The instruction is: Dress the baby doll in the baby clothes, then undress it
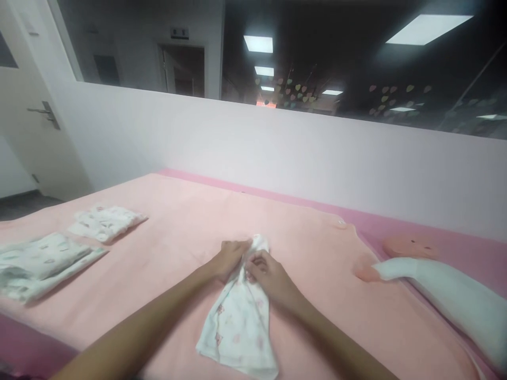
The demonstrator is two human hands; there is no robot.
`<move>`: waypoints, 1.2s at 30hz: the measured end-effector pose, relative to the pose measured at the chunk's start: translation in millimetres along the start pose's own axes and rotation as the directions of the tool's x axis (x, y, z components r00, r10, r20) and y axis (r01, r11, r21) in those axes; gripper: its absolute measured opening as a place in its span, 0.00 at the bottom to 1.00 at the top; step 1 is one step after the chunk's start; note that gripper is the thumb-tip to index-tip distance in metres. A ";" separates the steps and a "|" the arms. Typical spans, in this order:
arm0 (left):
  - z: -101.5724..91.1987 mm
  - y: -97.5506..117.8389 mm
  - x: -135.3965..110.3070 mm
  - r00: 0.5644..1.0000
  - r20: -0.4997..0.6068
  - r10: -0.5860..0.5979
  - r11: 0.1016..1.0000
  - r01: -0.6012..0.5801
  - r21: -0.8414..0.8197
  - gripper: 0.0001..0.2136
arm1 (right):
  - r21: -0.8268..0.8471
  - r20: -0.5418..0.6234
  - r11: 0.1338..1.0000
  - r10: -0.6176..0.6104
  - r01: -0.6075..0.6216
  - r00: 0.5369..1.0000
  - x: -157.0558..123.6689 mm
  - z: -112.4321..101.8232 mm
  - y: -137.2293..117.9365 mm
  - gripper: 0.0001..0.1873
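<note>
A small white garment printed with little coloured figures lies on the pink bedcover in front of me. It is gathered narrow at its far end and spreads wide toward me; which kind of garment it is, I cannot tell. My left hand grips its far left edge, with the fingertips partly hidden by the cloth. Close beside it, my right hand pinches the gathered cloth between thumb and fingers. Both hands rest low, near the bed's surface.
Two folded printed cloths, one nearer and one farther, lie on the left of the pink bedcover. A stuffed toy with a white body and peach parts lies at right. Behind stand a white wall and door.
</note>
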State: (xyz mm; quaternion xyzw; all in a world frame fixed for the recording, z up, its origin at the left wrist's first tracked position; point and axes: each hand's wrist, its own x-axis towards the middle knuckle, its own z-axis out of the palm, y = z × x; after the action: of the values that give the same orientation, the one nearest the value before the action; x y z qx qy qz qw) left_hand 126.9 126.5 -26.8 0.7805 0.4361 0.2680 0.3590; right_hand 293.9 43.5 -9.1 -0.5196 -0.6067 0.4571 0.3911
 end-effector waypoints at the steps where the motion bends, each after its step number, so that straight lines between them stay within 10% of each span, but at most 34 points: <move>1: 0.4 -0.9 0.4 1.000 0.011 -0.016 1.000 0.016 -0.006 0.26 | -0.041 0.012 0.998 -0.043 0.043 0.999 -8.1 0.8 -1.5 0.11; 9: 3.8 -4.0 -0.1 0.990 -0.048 -0.133 0.991 0.132 -0.035 0.25 | -0.505 0.142 0.768 -0.378 0.395 0.915 -102.6 5.6 -4.9 0.14; 16: 1.3 1.5 -4.4 0.986 0.002 -0.167 0.985 0.167 0.045 0.34 | -0.628 0.303 0.591 -0.414 0.507 0.858 -113.8 14.6 -2.4 0.12; 23: 2.4 -0.8 -1.5 0.986 -0.024 -0.163 0.986 0.163 -0.023 0.26 | -0.623 0.304 0.644 -0.324 0.444 0.896 -113.2 7.2 -11.2 0.05; 31: -3.2 -4.3 1.8 0.987 -0.072 -0.144 0.989 0.141 -0.045 0.27 | -0.460 -0.052 0.847 -0.325 0.266 0.944 -113.2 24.0 -8.2 0.09; 36: -12.3 -3.2 -3.0 0.994 -0.066 -0.087 0.986 0.096 0.137 0.27 | -0.470 0.149 0.768 -0.416 0.434 0.897 -110.7 38.9 -1.5 0.02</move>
State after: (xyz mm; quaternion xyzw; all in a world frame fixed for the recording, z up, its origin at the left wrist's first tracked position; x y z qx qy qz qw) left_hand 114.8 129.0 -22.3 0.7746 0.4997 0.2429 0.3021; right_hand 273.6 -71.7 -18.3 -0.4426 -0.8112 0.1962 0.3279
